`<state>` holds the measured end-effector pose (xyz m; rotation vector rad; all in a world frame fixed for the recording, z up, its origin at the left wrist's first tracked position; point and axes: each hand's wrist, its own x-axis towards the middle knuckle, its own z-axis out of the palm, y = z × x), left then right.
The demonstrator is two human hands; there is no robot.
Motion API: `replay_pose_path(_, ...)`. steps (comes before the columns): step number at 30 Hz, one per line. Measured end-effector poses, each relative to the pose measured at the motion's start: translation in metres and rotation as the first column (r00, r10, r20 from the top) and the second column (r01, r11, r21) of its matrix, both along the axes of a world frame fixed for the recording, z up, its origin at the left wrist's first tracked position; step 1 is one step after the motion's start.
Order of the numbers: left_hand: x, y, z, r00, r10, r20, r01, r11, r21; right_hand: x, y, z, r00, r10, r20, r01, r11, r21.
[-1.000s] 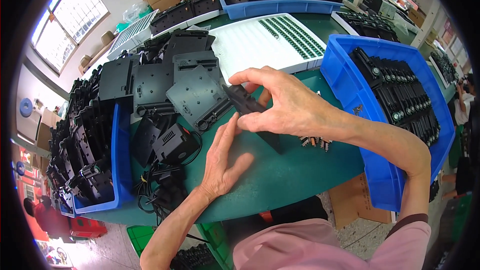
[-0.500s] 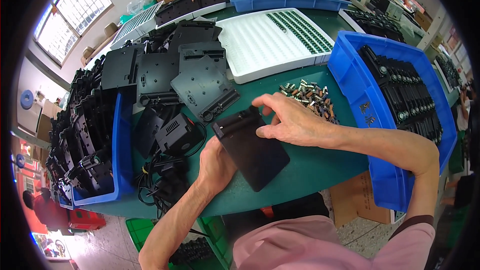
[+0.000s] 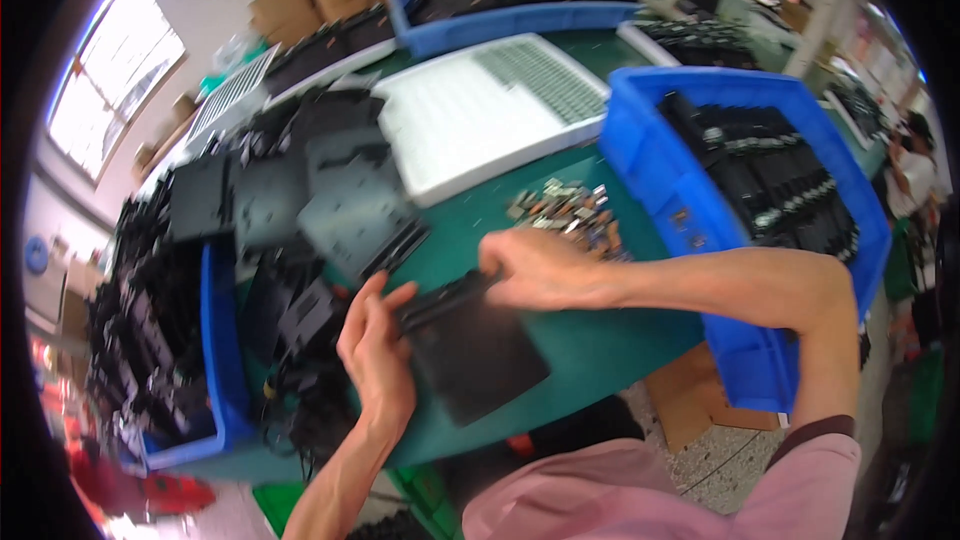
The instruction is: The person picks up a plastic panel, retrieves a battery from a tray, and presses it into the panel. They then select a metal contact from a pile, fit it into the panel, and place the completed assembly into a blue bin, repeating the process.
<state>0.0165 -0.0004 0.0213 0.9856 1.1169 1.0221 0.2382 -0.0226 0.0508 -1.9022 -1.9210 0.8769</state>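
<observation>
A flat black plastic panel with a thick ridged edge along its far side is held between my hands over the green table. My left hand grips the left end of that thick edge. At its right end my right hand has its fingers closed round the corner, and they hide it. Just beyond my right hand lies a heap of small orange, white and dark electronic parts. Several similar black panels are piled to the left. Motion blurs the panel's details.
A white tray with rows of small green parts sits at the back. Blue bins of black parts stand at right and left. Black cables and a boxy adapter lie left of my left hand.
My left hand has moved from beneath the panel to its left end. My right hand has closed on the right corner. The view has turned, so the scene sits further left.
</observation>
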Motion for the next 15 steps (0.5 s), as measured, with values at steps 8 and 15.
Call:
replay_pose_path(8,0.003,-0.002,-0.004,0.694,-0.004,-0.720,0.574,0.608,0.549,-0.007,-0.001,-0.011,0.966,0.104,0.236,-0.156,0.964,0.213)
replay_pose_path(15,0.009,0.004,-0.020,0.653,0.062,-0.754,0.649,0.468,0.600,-0.007,-0.005,-0.006,0.877,0.215,0.429,-0.334,0.916,0.224)
